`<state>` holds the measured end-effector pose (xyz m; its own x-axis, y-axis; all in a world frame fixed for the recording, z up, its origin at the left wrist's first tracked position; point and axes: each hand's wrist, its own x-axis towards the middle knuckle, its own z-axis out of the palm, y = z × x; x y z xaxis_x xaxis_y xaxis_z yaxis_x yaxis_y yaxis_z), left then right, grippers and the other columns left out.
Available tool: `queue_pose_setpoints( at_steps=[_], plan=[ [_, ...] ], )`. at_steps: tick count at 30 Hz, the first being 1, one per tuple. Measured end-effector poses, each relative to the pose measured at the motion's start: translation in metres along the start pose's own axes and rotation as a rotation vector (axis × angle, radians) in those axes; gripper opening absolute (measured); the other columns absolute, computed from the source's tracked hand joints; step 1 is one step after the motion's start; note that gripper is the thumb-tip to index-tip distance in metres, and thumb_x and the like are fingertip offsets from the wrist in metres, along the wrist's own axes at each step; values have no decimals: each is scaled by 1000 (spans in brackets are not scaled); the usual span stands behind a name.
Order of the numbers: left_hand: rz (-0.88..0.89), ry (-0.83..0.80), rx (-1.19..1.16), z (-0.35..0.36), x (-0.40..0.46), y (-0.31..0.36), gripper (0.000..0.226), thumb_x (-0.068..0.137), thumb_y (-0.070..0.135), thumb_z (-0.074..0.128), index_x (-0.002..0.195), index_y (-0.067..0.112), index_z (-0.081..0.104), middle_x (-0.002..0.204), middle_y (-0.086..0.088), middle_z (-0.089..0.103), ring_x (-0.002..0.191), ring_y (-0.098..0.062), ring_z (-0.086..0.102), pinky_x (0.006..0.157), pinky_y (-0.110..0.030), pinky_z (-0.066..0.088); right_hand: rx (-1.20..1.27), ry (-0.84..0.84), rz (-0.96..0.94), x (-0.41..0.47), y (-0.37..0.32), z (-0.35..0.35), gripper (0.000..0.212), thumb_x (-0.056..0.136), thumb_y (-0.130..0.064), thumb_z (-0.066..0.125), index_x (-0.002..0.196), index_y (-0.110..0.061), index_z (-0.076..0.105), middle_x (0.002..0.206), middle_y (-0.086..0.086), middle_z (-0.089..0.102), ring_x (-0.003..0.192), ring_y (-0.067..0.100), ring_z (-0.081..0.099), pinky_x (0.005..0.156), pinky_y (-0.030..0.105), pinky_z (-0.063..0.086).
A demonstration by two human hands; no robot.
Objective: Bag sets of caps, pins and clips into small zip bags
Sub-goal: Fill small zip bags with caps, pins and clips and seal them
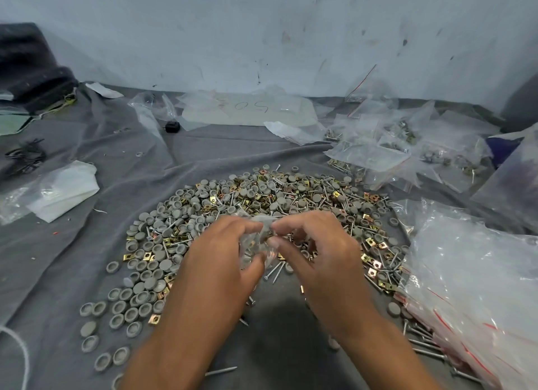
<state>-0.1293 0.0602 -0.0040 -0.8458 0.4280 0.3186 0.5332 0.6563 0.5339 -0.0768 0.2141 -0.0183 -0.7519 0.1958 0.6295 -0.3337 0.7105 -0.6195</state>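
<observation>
Both hands pinch small zip bag (257, 238) | left hand (221, 261), right hand (317, 252) | bag contents blurred, hidden by fingers

one item of legible text: handwritten red-brown figures on a pale sheet (247, 110) lying under clear plastic at the far edge of the grey cloth, against the wall. seen upside down from the head view, the marks look like "50" followed by "0" and one further unclear character. exact reading uncertain. no other labels, brands or signs readable.
</observation>
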Motion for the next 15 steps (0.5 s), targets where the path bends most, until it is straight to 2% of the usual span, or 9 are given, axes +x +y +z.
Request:
queue_pose_setpoints(
  at_steps=[3, 5, 7, 10, 13, 15],
  plan=[
    [-3, 13, 5, -1, 0, 0, 37, 79, 26, 76, 115, 30, 68, 101, 25, 55, 81, 13, 47, 78, -7, 35, 54, 24, 106, 3, 8, 0, 6, 93, -24, 71, 99, -25, 70, 92, -20, 64, 83, 1, 61, 72, 8, 43],
    [-7, 24, 3, -2, 0, 0, 39, 78, 21, 76, 115, 29, 68, 101, 25, 54, 83, 17, 47, 77, -5, 34, 16, -2, 195, 5, 17, -1, 7, 93, -22, 71, 98, -26, 69, 91, -19, 63, 81, 2, 62, 69, 15, 51],
    [-12, 30, 4, -2, -1, 0, 38, 79, 22, 75, 116, 30, 68, 102, 26, 53, 86, 19, 45, 77, -6, 33, -113, -158, 280, 4, 29, -1, 9, 93, -25, 71, 101, -29, 69, 94, -19, 63, 86, 0, 60, 76, 24, 54],
    [-11, 29, 6, -2, -2, 0, 37, 81, 24, 73, 117, 30, 67, 102, 26, 53, 85, 18, 45, 77, -7, 33, -320, -396, 329, 0, 36, 4, 11, 95, -36, 68, 105, -36, 65, 100, -22, 57, 100, 3, 53, 85, 31, 51],
    [-18, 30, 6, -2, -2, 0, 38, 82, 25, 73, 119, 31, 66, 103, 26, 53, 85, 16, 47, 76, -6, 34, -469, -483, 301, -1, 34, 11, 20, 97, -47, 60, 115, -39, 64, 104, -21, 52, 110, 7, 45, 84, 31, 49],
    [-21, 33, 2, -2, -2, 0, 38, 82, 25, 73, 119, 31, 66, 103, 27, 53, 85, 16, 47, 78, -9, 36, -514, -495, 284, -2, 33, 12, 20, 99, -46, 56, 114, -38, 64, 105, -17, 52, 112, 10, 44, 82, 31, 47]
  ],
)
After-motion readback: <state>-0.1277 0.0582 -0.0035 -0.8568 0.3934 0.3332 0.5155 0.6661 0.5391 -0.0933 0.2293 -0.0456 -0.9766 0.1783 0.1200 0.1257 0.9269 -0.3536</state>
